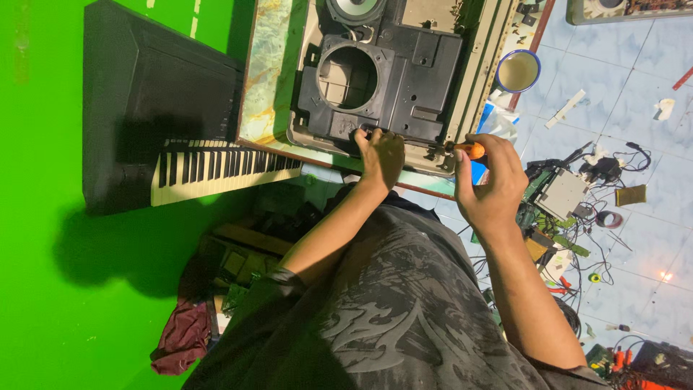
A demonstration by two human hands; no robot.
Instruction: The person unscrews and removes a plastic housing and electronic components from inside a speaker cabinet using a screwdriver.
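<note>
An opened device lies on a marbled tabletop [267, 79]: a beige chassis [473, 87] holding a black plastic speaker housing [404, 79] with a round hole. My left hand [381, 155] rests on the housing's near edge, fingers curled against it. My right hand [491, 180] grips an orange-handled screwdriver [473, 149] whose tip points at the chassis's near right corner. A grey speaker cone [356, 9] sits at the far end of the housing.
A black keyboard instrument [166, 115] with white keys leans at left against a green surface. A blue-rimmed mug [517, 71] stands right of the chassis. Circuit boards, a metal box [561, 193] and tangled wires litter the tiled floor. A maroon cloth [184, 336] lies lower left.
</note>
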